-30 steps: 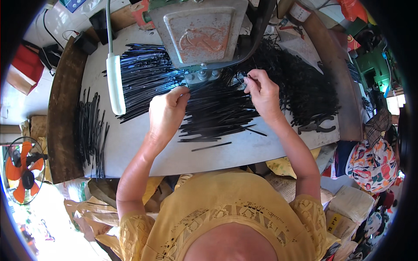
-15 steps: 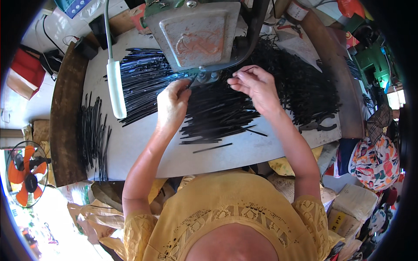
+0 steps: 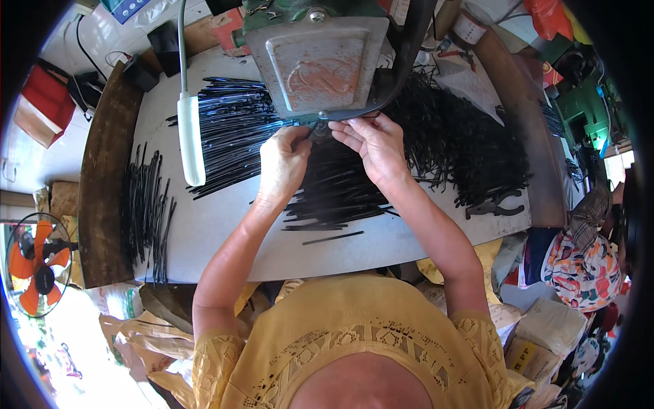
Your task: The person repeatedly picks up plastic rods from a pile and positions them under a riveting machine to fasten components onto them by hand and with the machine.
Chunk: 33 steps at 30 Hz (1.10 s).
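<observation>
Fingertips of my left hand [image 3: 283, 162] are closed on a thin black strip [image 3: 313, 128] just under the front of a green bench machine [image 3: 319, 73] with a worn grey cover. Close to it on the right, my right hand [image 3: 379, 148] has its thumb and fingers drawn together beneath the machine's curved dark arm [image 3: 402, 75]. Whatever lies between those fingers is too small to make out. Under and around both hands are piles of thin black strips: a neat left pile [image 3: 228, 136], a middle pile [image 3: 340, 184] and a tangled right pile [image 3: 463, 143].
A white lamp [image 3: 191, 140] on a bendy stem stands left of the machine. Loose strips [image 3: 144, 211] lie by the wooden rim [image 3: 102, 204]. Pliers [image 3: 496, 206] rest on the white tabletop [image 3: 231, 235]. An orange fan [image 3: 41, 269] is at left; a person in a patterned garment [image 3: 584, 266] at right.
My right hand has moved left and in toward the machine, close to my left hand. The left hand stays at the machine with the strip. The view has shifted slightly.
</observation>
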Tool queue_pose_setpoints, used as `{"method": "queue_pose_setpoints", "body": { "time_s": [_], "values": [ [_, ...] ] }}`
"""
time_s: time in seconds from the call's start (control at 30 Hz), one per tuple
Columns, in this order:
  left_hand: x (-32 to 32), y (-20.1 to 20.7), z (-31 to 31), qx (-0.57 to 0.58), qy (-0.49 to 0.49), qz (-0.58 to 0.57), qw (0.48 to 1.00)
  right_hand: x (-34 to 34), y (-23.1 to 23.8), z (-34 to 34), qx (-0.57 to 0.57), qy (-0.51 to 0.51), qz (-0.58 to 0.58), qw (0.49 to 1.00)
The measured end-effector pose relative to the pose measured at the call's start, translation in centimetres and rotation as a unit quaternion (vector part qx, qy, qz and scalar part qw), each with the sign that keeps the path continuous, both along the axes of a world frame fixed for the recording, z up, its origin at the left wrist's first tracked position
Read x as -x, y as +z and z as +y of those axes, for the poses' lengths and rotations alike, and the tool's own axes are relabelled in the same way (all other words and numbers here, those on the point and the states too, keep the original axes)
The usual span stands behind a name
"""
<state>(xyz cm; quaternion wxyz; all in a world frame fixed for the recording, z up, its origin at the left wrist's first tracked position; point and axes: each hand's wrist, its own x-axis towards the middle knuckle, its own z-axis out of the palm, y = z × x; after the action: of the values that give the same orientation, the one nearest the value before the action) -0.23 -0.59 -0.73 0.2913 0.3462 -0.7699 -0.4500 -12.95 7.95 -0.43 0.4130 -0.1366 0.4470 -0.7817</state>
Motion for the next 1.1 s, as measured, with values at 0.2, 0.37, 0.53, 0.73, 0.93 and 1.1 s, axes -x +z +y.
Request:
{"method": "queue_pose_setpoints", "body": {
  "time_s": [0.2,0.37,0.53,0.73,0.93,1.1],
  "values": [
    [0.1,0.3,0.2,0.018,-0.004,0.006,1.0,-0.1,0.1,-0.1,-0.015,-0.003,0.033,0.999],
    [0.2,-0.1,0.0,0.029,-0.006,0.001,1.0,-0.3,-0.1,-0.2,-0.004,-0.011,0.024,1.0],
    [0.2,-0.3,0.0,0.161,-0.013,0.007,0.987,-0.3,0.0,-0.3,-0.001,-0.014,0.031,0.999],
    [0.3,0.3,0.7,0.33,-0.015,-0.078,0.941,-0.3,0.2,-0.2,-0.013,-0.018,0.03,0.999],
    [0.2,0.2,0.4,0.368,-0.024,-0.054,0.928,-0.1,0.0,0.0,-0.007,0.001,-0.012,1.0],
    [-0.2,2.7,0.9,-0.379,-0.037,0.098,0.919,0.8,0.7,1.4,-0.03,0.133,-0.032,0.99]
  ]
}}
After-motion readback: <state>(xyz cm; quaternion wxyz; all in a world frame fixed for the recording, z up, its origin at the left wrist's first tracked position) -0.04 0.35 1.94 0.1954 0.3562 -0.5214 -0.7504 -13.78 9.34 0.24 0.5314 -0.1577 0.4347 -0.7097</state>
